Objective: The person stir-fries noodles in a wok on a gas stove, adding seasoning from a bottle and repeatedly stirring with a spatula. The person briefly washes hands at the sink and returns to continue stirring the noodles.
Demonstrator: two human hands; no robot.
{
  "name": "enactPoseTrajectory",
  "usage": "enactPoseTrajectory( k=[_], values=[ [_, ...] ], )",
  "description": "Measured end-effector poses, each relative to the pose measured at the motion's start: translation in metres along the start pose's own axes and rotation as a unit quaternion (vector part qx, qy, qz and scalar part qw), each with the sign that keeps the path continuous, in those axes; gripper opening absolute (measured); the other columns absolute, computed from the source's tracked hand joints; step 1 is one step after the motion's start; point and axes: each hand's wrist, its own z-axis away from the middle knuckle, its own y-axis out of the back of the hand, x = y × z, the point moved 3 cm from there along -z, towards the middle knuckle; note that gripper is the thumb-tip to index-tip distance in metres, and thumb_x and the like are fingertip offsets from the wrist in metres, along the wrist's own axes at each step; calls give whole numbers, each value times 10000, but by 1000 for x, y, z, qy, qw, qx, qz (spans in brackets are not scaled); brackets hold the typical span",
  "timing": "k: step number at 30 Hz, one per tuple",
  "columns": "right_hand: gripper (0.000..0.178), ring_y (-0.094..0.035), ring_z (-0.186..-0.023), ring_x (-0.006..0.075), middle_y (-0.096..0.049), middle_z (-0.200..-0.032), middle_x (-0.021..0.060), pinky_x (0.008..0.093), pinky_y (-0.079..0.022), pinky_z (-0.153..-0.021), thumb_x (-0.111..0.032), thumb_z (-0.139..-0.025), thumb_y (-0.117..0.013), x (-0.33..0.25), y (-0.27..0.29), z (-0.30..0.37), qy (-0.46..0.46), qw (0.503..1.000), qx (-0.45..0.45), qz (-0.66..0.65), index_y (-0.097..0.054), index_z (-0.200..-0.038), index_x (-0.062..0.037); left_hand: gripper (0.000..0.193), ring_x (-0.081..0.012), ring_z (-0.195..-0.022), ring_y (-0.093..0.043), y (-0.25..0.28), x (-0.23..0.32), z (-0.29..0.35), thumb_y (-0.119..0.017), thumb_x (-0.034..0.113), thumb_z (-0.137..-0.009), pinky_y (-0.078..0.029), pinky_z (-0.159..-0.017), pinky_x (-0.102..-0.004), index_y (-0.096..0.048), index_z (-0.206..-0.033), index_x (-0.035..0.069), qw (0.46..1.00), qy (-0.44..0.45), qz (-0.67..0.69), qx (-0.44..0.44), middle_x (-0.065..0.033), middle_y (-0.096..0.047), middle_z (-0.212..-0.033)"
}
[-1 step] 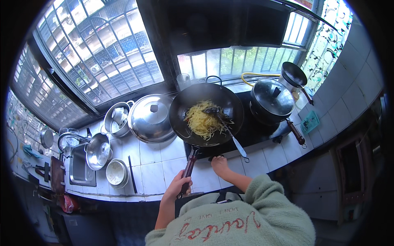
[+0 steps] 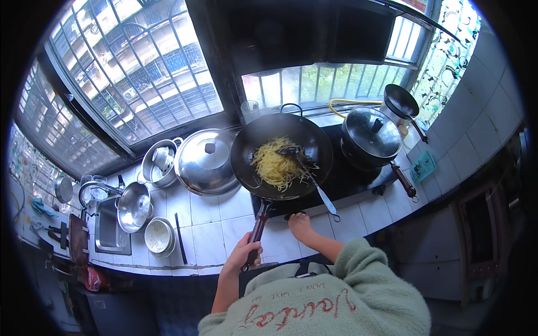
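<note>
My left hand point(image 2: 243, 253) is closed round the dark red-brown handle point(image 2: 258, 232) of a large black wok point(image 2: 249, 134) on the stove. Pale yellow shreds point(image 2: 274, 165), perhaps potato, lie heaped in the wok, and steam rises from it. A metal spatula point(image 2: 325, 199) rests in the shreds, its pale handle leaning over the wok's near rim, with neither hand on it. At the stove's front edge, my right hand point(image 2: 301, 225) has its fingers closed on a dark stove knob point(image 2: 291, 215), which they partly cover.
Right of the wok stands a glass-lidded pan point(image 2: 372, 134), with a small black pan point(image 2: 401, 101) behind it. To the left are a big domed metal lid point(image 2: 207, 162), a steel pot point(image 2: 158, 168), a steel bowl point(image 2: 134, 207), stacked bowls point(image 2: 159, 236), chopsticks point(image 2: 180, 238) and a sink point(image 2: 111, 224).
</note>
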Motion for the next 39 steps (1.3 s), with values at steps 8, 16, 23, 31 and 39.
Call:
enactPoseTrajectory(
  k=[8,16,23,31,39],
  values=[
    [302,-687,-789,316,-672,-843,126,458,-533,-691,-286,-891,-674,75,17,31,-204,911,7,-358,-615,-1092,-69,384,-140,-493,-565,0,-1,1,-609,189,-925,-420,-397,-259,-403,-1225,66,1000,2,7,-11,-65,-567,-777],
    [387,-671,-858,260,-592,-1174,152,325,-537,-634,-122,-821,-744,148,161,32,103,924,206,-307,-596,-1172,-52,408,-129,-504,-571,-1,3,2,-609,187,-924,-405,-389,-250,-393,-1250,69,1000,17,15,-2,-51,-557,-777],
    [265,-705,-943,289,-614,-1163,260,317,-601,-718,-48,-838,-645,127,253,-1,357,919,158,-51,-627,-1094,22,470,-131,-502,-549,0,6,4,-608,160,-918,-383,-384,-252,-380,-1315,54,999,29,30,0,-46,-539,-766],
    [244,-692,-825,238,-663,-1067,231,287,-580,-685,-79,-780,-628,81,238,-45,421,894,147,44,-639,-995,33,487,-132,-487,-533,-2,4,4,-612,154,-915,-360,-374,-257,-379,-1328,42,999,13,38,-7,-47,-527,-756],
    [182,-675,-752,201,-663,-1008,245,269,-562,-598,-88,-777,-631,83,272,9,531,836,124,62,-627,-926,17,479,-143,-479,-526,7,1,1,-609,155,-911,-367,-375,-266,-397,-1331,65,999,17,40,6,-57,-542,-759]
  ],
)
